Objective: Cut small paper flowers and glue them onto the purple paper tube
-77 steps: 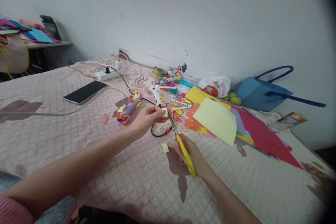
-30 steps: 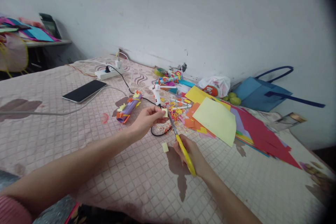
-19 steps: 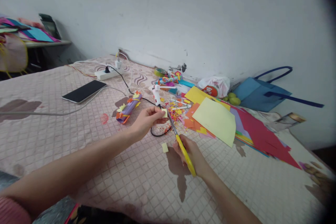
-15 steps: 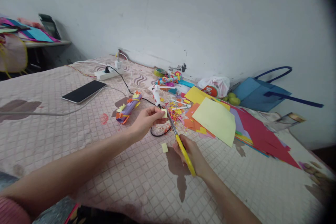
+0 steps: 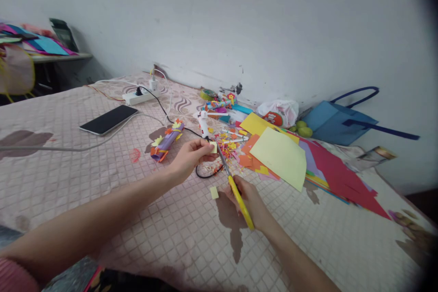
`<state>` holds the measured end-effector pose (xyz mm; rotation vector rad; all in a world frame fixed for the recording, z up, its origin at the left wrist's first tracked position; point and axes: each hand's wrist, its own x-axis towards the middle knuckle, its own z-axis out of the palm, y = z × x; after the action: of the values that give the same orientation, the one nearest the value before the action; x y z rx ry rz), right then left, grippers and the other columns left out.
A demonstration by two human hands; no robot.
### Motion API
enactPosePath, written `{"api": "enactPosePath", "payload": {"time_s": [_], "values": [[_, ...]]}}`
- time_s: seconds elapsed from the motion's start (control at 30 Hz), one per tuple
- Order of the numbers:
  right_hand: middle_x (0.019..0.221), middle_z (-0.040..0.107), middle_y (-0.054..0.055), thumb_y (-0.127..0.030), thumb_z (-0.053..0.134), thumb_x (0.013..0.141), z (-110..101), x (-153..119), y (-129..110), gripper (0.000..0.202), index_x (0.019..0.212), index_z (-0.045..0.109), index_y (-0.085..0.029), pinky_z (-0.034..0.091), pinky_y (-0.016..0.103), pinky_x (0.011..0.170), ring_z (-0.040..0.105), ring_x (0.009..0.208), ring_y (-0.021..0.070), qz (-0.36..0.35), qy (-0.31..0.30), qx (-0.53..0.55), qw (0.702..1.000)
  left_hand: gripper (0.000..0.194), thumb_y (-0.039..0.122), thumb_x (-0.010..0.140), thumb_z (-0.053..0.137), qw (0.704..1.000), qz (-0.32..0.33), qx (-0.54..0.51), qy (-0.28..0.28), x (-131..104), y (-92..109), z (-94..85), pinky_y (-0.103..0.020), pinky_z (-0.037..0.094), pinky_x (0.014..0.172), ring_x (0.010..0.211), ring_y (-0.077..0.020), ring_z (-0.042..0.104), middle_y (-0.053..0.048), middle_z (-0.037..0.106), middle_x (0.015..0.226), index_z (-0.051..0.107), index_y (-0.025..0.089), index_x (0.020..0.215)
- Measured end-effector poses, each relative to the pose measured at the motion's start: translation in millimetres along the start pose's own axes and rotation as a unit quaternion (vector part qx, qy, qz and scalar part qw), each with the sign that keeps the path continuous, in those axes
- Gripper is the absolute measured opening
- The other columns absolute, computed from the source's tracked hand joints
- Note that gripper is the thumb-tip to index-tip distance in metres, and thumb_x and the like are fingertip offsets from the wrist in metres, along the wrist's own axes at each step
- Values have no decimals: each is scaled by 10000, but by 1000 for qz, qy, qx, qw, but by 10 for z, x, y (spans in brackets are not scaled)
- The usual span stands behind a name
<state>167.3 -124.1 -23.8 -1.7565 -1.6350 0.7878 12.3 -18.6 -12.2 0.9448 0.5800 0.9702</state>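
Scissors (image 5: 241, 203) gripped in curled right hand (image 5: 252, 198); left hand (image 5: 192, 155) firmly pinches pale-yellow paper piece (image 5: 214, 147) just beside blades (image 5: 224, 161).

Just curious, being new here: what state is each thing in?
Left hand: pinching small paper piece
Right hand: gripping scissors
Scissors: blade gap unclear
Phone: flat, screen dark
Power strip: plugs inserted
Purple roll: decorated, lying down
Glue gun: on or off unclear
Plastic bag: crumpled

Pale paper square (image 5: 214, 147) between left fingers (image 5: 204, 150)
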Motion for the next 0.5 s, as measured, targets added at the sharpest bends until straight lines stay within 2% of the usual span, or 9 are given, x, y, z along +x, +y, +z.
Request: {"api": "enactPosePath", "payload": {"time_s": [0.5], "values": [[487, 442, -66, -386, 485, 798, -10, 2, 7, 232, 677, 429, -196, 316, 191, 379, 404, 381, 76, 0, -11, -12, 1000, 205, 236, 667, 705, 1000, 6, -3, 4, 5, -3, -9, -233, 497, 661, 626, -104, 623, -18, 637, 680, 537, 123, 699]]}}
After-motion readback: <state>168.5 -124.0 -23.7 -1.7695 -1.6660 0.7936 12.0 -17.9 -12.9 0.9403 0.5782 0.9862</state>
